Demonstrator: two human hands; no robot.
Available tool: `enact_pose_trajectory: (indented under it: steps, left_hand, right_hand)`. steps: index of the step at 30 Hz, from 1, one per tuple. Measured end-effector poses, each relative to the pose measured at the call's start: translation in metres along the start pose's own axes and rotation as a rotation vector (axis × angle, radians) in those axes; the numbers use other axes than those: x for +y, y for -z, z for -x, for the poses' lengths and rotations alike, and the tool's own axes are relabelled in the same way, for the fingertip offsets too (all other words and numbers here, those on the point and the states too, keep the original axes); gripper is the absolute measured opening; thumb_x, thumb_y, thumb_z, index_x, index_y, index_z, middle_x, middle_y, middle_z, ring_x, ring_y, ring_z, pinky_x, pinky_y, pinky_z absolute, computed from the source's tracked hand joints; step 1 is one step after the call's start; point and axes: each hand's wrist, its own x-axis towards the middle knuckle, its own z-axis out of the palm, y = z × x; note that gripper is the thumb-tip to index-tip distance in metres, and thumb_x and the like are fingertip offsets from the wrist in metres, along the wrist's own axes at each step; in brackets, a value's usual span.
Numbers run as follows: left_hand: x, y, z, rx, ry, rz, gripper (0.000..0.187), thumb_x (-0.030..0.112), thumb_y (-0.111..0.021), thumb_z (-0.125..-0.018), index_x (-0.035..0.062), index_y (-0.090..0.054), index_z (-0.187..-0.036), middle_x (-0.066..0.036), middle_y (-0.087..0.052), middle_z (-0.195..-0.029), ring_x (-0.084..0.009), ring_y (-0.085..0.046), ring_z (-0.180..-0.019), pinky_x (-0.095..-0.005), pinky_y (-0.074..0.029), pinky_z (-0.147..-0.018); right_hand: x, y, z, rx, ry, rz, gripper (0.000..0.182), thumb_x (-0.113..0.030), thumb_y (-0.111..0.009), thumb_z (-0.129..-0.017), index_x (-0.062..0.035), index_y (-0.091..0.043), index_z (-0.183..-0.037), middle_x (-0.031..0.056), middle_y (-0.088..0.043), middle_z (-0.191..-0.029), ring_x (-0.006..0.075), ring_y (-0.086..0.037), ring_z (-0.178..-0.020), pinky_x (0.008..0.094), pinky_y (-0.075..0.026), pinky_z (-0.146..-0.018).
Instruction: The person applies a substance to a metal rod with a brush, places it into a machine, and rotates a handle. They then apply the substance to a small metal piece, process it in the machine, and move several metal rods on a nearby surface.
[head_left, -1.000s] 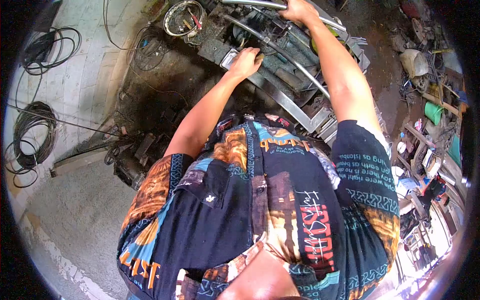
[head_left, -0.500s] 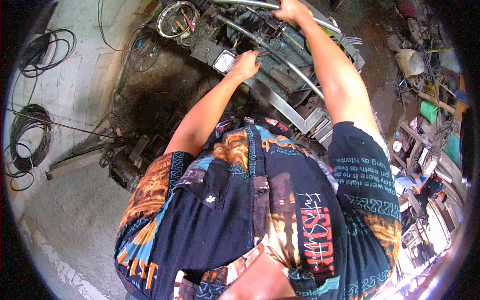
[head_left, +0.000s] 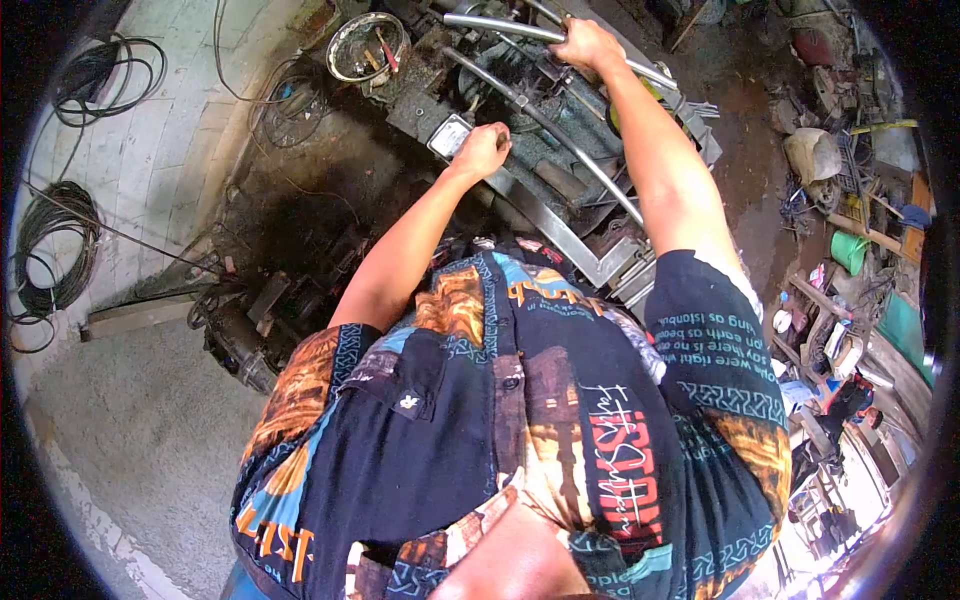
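My right hand [head_left: 592, 46] is wrapped round a shiny metal tube [head_left: 500, 27] above the far side of a grey, dirty machine bench. My left hand [head_left: 482, 151] is closed beside a small box with a white face [head_left: 450, 135] on the bench's near side. Its fingers are curled, and whatever may be inside them is hidden. Between the hands, a long bent metal tube [head_left: 565, 141] with a collar runs diagonally across the bench. A flat metal bar [head_left: 550, 225] lies along the near edge.
A round basin [head_left: 368, 48] with a red-handled tool stands at the bench's far left. Coiled black cable [head_left: 55, 245] hangs on the pale wall. A green bucket [head_left: 849, 252] stands among scrap on the right. Dark machinery [head_left: 245, 335] sits low at the left.
My left hand has drawn back slightly towards the white-faced box, its fingers now more curled. My right hand still grips the tube. The whole view has shifted a little.
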Motion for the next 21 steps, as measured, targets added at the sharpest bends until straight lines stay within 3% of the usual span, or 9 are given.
enact_pose_trajectory:
  steps: [6, 12, 21]
  left_hand:
    - [-0.012, 0.003, -0.002, -0.009, -0.054, 0.006, 0.019, 0.014, -0.069, -0.083, 0.0018, -0.061, -0.096, -0.018, -0.066, -0.084, -0.0323, -0.065, -0.077, -0.0400, -0.051, -0.073]
    - [-0.003, -0.005, 0.004, -0.011, -0.055, 0.045, 0.021, 0.013, -0.069, -0.084, 0.0010, -0.064, -0.099, -0.019, -0.068, -0.089, -0.0322, -0.067, -0.083, -0.0402, -0.052, -0.075]
    - [0.009, -0.021, 0.010, -0.084, -0.108, 0.062, 0.018, 0.012, -0.066, -0.086, 0.0000, -0.062, -0.099, -0.015, -0.064, -0.079, -0.0241, -0.063, -0.073, -0.0375, -0.050, -0.069]
  right_hand:
    - [-0.010, 0.012, 0.006, -0.018, -0.012, -0.019, 0.055, -0.045, -0.067, -0.075, -0.0094, -0.066, -0.117, 0.0191, -0.066, -0.117, 0.0363, -0.063, -0.111, 0.0479, -0.050, -0.096]
    - [0.002, 0.009, 0.010, 0.017, -0.010, -0.007, 0.049, -0.040, -0.062, -0.074, -0.0093, -0.069, -0.111, 0.0191, -0.067, -0.115, 0.0376, -0.064, -0.107, 0.0479, -0.051, -0.094]
    - [0.017, 0.012, 0.039, 0.049, -0.063, -0.012, 0.052, -0.045, -0.071, -0.072, -0.0114, -0.068, -0.112, 0.0179, -0.067, -0.117, 0.0359, -0.064, -0.109, 0.0467, -0.051, -0.094]
